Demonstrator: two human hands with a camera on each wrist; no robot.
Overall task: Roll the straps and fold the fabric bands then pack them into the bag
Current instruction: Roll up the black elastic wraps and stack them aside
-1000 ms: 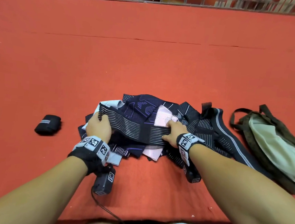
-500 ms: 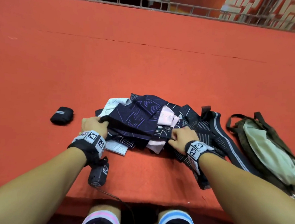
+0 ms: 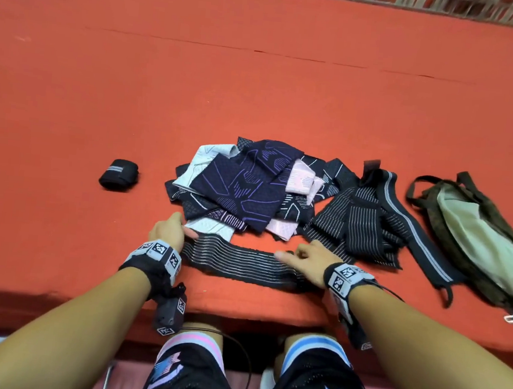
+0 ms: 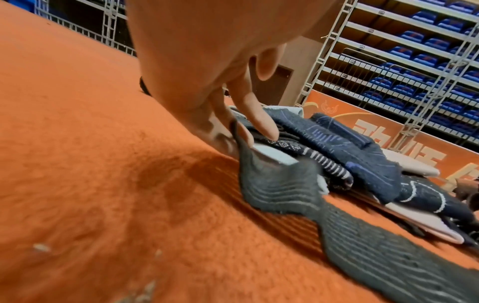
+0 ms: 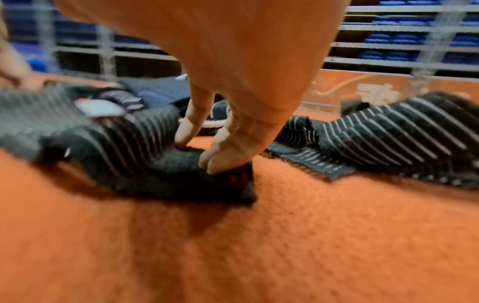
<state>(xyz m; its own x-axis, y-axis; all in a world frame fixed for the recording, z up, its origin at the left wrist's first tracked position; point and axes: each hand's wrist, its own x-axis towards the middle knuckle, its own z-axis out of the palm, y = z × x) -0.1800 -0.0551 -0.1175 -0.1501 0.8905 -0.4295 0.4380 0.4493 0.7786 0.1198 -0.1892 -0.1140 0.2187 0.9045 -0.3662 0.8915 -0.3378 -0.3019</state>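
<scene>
The striped strap (image 3: pixel 240 262) lay stretched flat along the near edge of the orange worktop (image 3: pixel 258 86), just in front of the pile of fabric bands (image 3: pixel 243 187). The left hand (image 3: pixel 168 231) pinched its left end; the right hand (image 3: pixel 308 261) pinched its right end against the worktop. A rolled strap (image 3: pixel 119 174) sat apart at left. The bag (image 3: pixel 475 235) lay at right.

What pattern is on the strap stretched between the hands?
Black strap with thin pale lengthwise stripes; head view shows it best.
</scene>
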